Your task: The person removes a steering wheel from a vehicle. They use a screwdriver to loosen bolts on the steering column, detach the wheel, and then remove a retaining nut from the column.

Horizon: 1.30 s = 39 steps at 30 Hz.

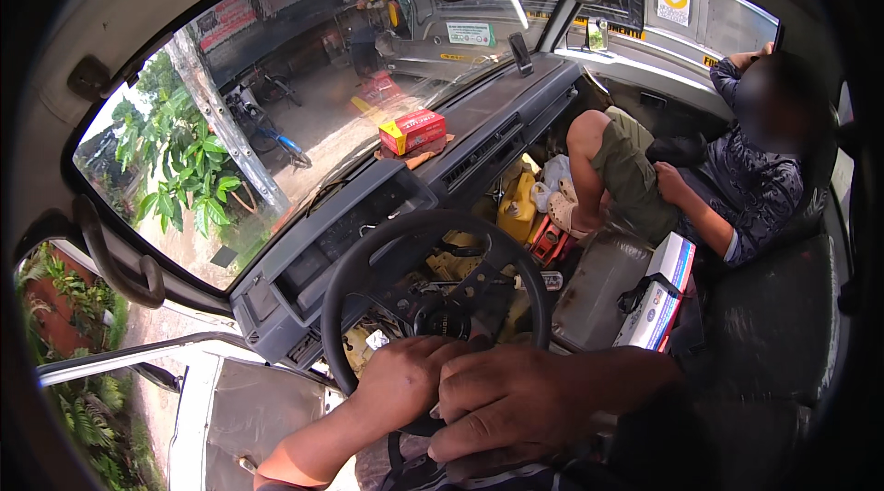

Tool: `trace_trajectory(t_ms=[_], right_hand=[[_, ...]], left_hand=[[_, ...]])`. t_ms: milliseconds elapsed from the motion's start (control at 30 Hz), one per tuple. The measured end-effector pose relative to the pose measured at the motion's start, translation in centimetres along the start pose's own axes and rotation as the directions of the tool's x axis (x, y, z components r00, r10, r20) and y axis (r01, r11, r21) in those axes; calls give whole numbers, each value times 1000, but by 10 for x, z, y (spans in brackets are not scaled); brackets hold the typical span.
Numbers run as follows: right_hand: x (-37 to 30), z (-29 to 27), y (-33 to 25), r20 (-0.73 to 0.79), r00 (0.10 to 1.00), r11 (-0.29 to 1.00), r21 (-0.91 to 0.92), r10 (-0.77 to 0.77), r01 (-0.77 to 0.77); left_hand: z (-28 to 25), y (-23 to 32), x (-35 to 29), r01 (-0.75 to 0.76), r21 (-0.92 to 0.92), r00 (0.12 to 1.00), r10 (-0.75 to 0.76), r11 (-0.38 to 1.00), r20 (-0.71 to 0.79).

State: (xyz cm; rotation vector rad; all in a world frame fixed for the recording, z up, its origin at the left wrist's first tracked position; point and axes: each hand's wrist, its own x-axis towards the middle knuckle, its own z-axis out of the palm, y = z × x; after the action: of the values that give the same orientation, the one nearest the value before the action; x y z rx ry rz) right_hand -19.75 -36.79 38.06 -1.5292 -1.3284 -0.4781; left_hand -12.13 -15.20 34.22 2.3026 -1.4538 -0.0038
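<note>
My left hand (403, 387) and my right hand (502, 399) meet over the lower rim of a black steering wheel (333, 293). The left one reaches across with its fingers bent, their tips hidden. Beside it and partly overlapping it, the right one has its fingers curled inward. Whatever lies between or under them, apart from the wheel, is out of sight. The wheel's hub and spokes show just beyond the knuckles.
A passenger (760, 164) sits at the right. A long white-and-blue box (665, 293) rests on the seat between us. A red-and-yellow box (412, 132) lies on the dashboard (483, 136). Near the passenger's feet is a yellow jug (518, 207). The driver's door (249, 413) stands open at left.
</note>
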Motion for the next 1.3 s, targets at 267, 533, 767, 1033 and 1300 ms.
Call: trace_trajectory(t_ms=[267,533,767,1033,1300], right_hand=[[-13,49,27,-441,875,971,-206,-202,120],[-11,60,40,-525,819,970,-191,-232,152],[-16,61,41,-498,815,948,-256,-295,187],[-8,60,43,-564,703,895,-363,-433,260],[-20,66,49,-609,718,942,-207,-336,265]], left_hand=[[-1,-20,-8,33,89,988,-46,995,149],[3,-10,-1,93,21,969,-96,995,226],[11,-24,-4,-32,111,988,15,993,153],[9,-1,8,104,200,993,-114,974,37],[13,-5,-3,208,-104,971,-218,973,-101]])
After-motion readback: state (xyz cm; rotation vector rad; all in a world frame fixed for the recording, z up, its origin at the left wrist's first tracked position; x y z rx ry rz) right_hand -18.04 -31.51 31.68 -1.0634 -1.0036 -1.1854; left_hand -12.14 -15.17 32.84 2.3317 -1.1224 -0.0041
